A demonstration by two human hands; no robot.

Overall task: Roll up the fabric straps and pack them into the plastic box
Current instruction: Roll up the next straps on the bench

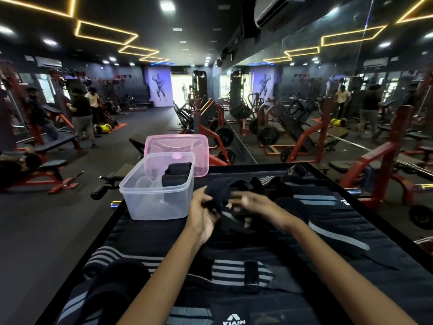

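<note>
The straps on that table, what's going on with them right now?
A person is working a black fabric strap with both hands: the left hand grips it, while the right hand is blurred over it. The clear plastic box stands open to the left with rolled black straps already inside, its pink lid behind it. More striped straps lie unrolled on the table.

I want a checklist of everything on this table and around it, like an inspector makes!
Surface: black table, mostly covered.
Job's things: clear plastic box holds rolled straps; pink lid behind it; black strap being handled.
Clutter: striped straps lie loose.
Grippers: left hand grips the black strap; right hand blurred, on it.
Cables: nothing seen.
Surroundings: gym machines, people, mirror.
</note>
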